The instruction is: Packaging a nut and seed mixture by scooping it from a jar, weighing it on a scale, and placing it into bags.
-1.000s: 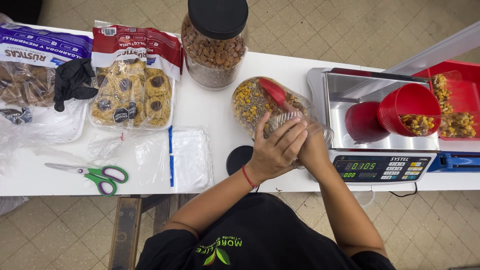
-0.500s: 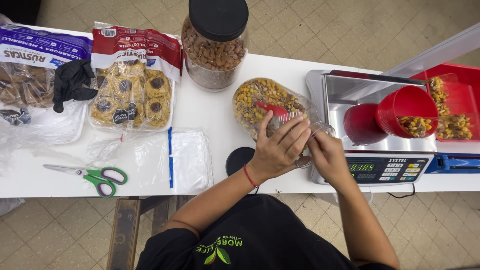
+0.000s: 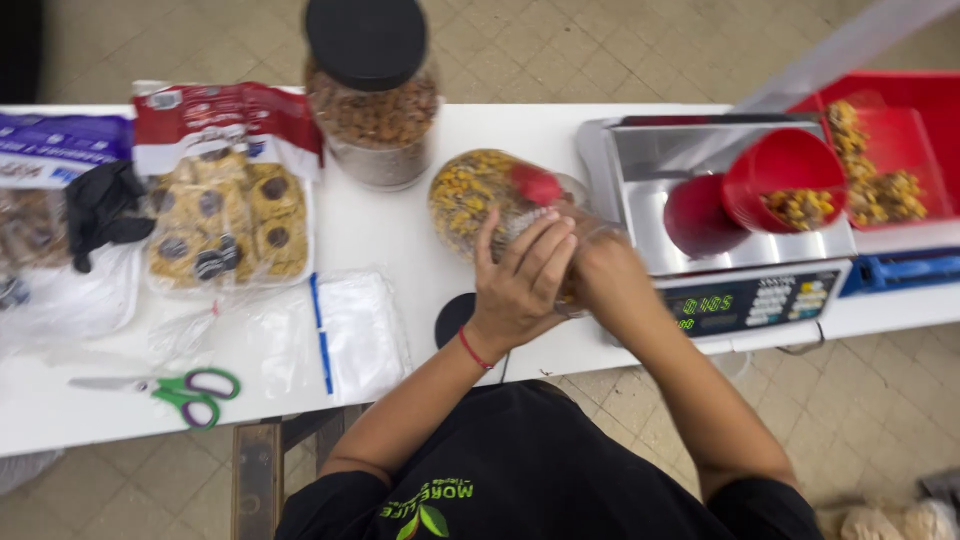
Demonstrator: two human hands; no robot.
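Overhead view of a white worktop point(image 3: 400, 240). A clear plastic jar of yellow-and-brown snack mix point(image 3: 480, 195) lay tipped on its side near the middle of the worktop, its long axis running from the closed base at about 10 o'clock to the open mouth at about 4 o'clock, the mouth turned toward the person. A red scoop point(image 3: 537, 185) showed inside the jar, against the upper wall.

The left hand point(image 3: 520, 280) was clenched over the jar's near flank, fingers spread along the wall toward 1 o'clock; this grip steadied the jar. The right hand point(image 3: 605, 275) sat at the jar's mouth, just beside the left hand at its 3 o'clock. Motion blur hid its fingers, so whether that grip was closed on the scoop handle could not be told. From both hands the bulk of the jar lay toward 11 o'clock; the right hand was the nearer to the mouth.

At 3 o'clock from the jar stood a steel counter scale point(image 3: 640, 200) carrying a red plastic cup with some mix in it point(image 3: 785, 190). At 11 o'clock stood a tall clear jar of brown nuts with a black lid point(image 3: 372, 110). Farther toward 9 o'clock lay a packet of biscuits point(image 3: 225, 210), a clear zip bag point(image 3: 345, 330) and green-handled scissors point(image 3: 190, 390).
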